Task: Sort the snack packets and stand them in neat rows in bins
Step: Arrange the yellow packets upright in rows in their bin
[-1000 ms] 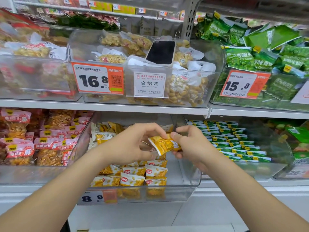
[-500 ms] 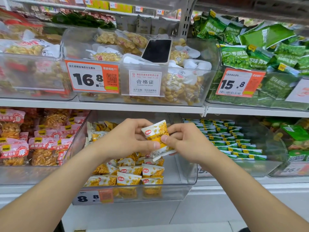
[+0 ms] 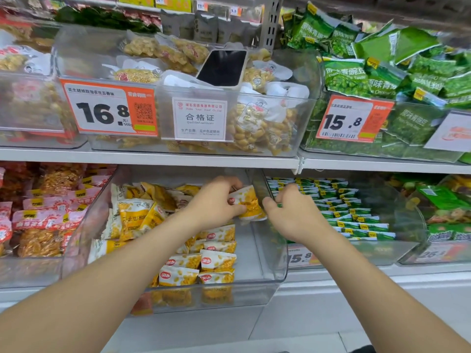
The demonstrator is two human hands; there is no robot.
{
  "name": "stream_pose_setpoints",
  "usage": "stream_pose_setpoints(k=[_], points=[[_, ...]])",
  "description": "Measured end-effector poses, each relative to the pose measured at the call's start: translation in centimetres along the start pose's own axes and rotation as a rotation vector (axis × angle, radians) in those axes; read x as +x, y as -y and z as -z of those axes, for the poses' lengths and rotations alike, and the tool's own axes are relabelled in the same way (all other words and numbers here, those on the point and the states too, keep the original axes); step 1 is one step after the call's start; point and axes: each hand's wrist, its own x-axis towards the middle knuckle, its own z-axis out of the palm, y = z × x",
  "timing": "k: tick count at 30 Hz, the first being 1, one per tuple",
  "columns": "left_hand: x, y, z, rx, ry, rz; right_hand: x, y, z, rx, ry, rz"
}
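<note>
A yellow-and-white snack packet [image 3: 251,203] is held upright toward the back of a clear bin [image 3: 276,273] on the lower shelf. My left hand [image 3: 212,207] grips its left side. With curled fingers, my right hand [image 3: 293,215] pinches its right edge, close against the bin's right wall. Below the hands, matching packets [image 3: 216,262] stand in short rows at the bin's front. More of them lie in a loose pile [image 3: 137,212] on the bin's left side.
The clear bin to the right holds green packets [image 3: 356,212] in tidy rows. Pink packets [image 3: 38,220] fill the bin on the left. On the upper shelf, a phone [image 3: 223,68] lies on a bin of peanut bags, with loose green pea bags [image 3: 382,67] to its right.
Both hands have carried the packet from in front of the bin down and back into it, turning it upright. The camera has moved closer to the shelf.
</note>
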Motion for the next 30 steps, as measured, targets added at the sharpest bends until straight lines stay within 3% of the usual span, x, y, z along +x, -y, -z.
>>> stream_pose_setpoints(k=[7,13,16,23,28,30], points=[[3.9,-0.4,-2.5,0.388,0.101,0.146,1.3,-0.1,-0.3,-0.022,0.197,-0.054],[6.0,0.4,-3.7,0.631,0.040,0.333,1.6,0.1,-0.1,-0.017,0.227,-0.056],[6.3,0.3,-3.4,0.715,0.048,0.329,1.5,0.0,-0.1,-0.025,0.209,-0.050],[0.8,-1.4,3.3,0.777,0.080,0.235,-0.1,1.9,0.3,-0.249,0.106,0.104],[-4.1,-1.7,7.1,0.604,0.389,0.372,-2.1,3.4,0.3,-0.508,0.057,0.226],[-5.2,-1.1,7.5,0.557,0.385,0.361,-2.8,3.9,-0.1,-0.543,0.057,0.259]])
